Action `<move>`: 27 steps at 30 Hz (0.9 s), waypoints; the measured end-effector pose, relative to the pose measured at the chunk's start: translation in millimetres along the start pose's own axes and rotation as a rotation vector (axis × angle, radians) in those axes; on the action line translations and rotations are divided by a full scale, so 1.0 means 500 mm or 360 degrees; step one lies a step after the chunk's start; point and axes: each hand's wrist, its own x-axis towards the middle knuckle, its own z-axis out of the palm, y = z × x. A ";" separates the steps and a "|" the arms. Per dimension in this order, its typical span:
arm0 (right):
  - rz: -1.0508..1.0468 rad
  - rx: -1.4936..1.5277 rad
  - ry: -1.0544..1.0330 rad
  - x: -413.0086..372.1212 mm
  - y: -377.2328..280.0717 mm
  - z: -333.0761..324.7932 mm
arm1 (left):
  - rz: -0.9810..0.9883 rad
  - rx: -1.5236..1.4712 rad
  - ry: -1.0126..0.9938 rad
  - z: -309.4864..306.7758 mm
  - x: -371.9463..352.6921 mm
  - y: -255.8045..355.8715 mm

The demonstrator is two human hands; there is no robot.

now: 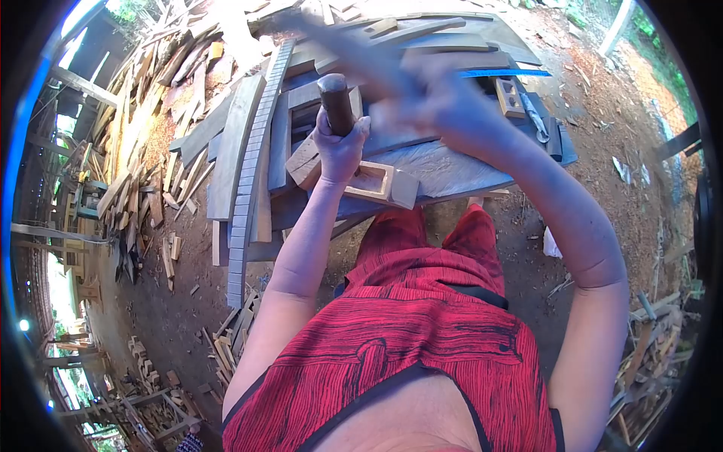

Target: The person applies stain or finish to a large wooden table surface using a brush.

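Observation:
My left hand (340,154) is closed around the thick dark handle of a chisel (337,102), whose worn end points up; its blade is hidden below the fist. Just under that hand lies a wooden block (403,190) with a rectangular recess cut in it, on the board-covered work surface (459,166). My right hand (433,105), smeared by motion, is raised to the right of the chisel. It grips a long, club-like piece (346,49) that stretches up and left, too blurred to make out exactly.
A second block with holes (510,98) lies at the right, beside a grey metal tool (536,120) and a blue strip (504,73). A long, narrow, segmented strip (252,162) runs along the left. Scrap wood (143,151) is heaped on the ground beyond it.

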 end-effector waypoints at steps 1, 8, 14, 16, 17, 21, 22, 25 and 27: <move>-0.0074 -0.0648 -0.0270 -0.007 0.017 0.003 | 0.0008 0.0001 -0.0006 0.000 0.001 0.002; -0.0031 0.0292 0.0312 -0.009 -0.092 -0.037 | -0.0012 -0.0006 0.0043 -0.009 0.000 -0.017; -0.0068 -0.0336 -0.0038 -0.001 0.047 -0.004 | -0.0060 -0.0122 0.0098 -0.007 0.003 0.003; 0.0179 -0.0179 -0.0032 0.000 -0.029 -0.028 | -0.0064 -0.0099 0.0081 -0.010 0.001 -0.002; 0.0283 0.0047 0.0135 -0.001 -0.064 -0.030 | -0.0053 -0.0075 0.0056 -0.013 0.001 -0.005; -0.0130 0.0132 0.0225 0.003 -0.006 -0.012 | 0.0070 -0.0044 0.0003 -0.013 0.005 -0.028; -0.0245 -0.0136 0.0245 0.003 0.041 0.008 | 0.0075 -0.0047 -0.0001 -0.012 0.006 -0.025; 0.0655 0.0105 -0.0307 -0.014 0.021 -0.005 | 0.0020 -0.0181 0.0040 -0.019 0.017 -0.019; 0.0691 0.0201 -0.0234 -0.015 0.023 -0.014 | -0.0018 -0.0198 0.0052 -0.038 0.013 -0.030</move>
